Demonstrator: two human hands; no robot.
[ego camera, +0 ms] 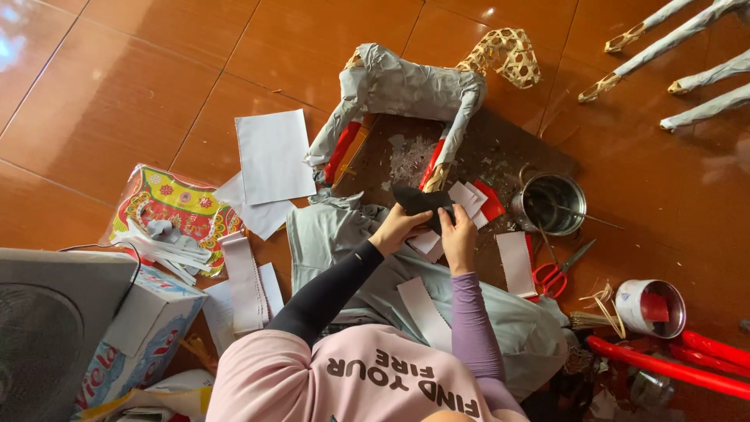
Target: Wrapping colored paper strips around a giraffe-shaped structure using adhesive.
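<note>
Orange floor tiles surround both hands, left hand (397, 227) and right hand (457, 234), grasping black paper (422, 201) against the horse frame's (406, 90) leg to wrap it.

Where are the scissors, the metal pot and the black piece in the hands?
scissors (551, 275): head view, on the red handles.
metal pot (525, 205): head view, on its left outer wall.
black piece (418, 201): head view, on its middle, above both hands.

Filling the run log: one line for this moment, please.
left hand: holds black piece | right hand: on it | paper-wrapped frame beyond
</note>
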